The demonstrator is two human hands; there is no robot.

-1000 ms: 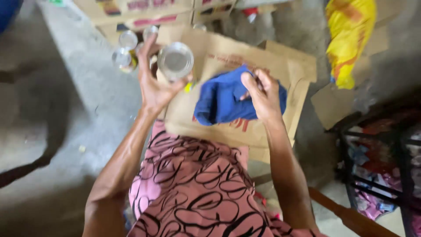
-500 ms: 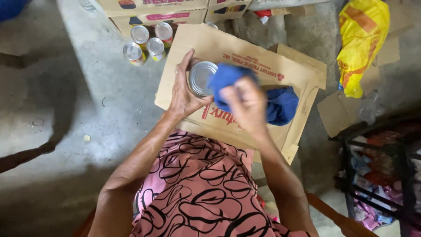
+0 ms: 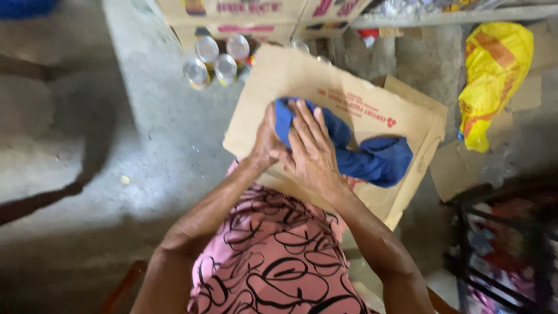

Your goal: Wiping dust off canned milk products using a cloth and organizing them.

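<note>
Both forearms reach forward and converge, the left hand [image 3: 266, 139] curled with its fingers hidden from view, the right hand [image 3: 311, 148] laid palm-down just beside it, fingers spread and extended forward, wrists near touching.

Storeroom or back area of a small shop. Bare concrete floor [image 3: 145, 145]; printed cardboard cartons [image 3: 256, 14] stacked at 12 o'clock, loose tin cans [image 3: 215, 61] beside them; flattened carton [image 3: 360, 110] at centre; yellow plastic sack [image 3: 494, 75] at 2 o'clock; metal rack [image 3: 500, 244] at 4 o'clock.
</note>
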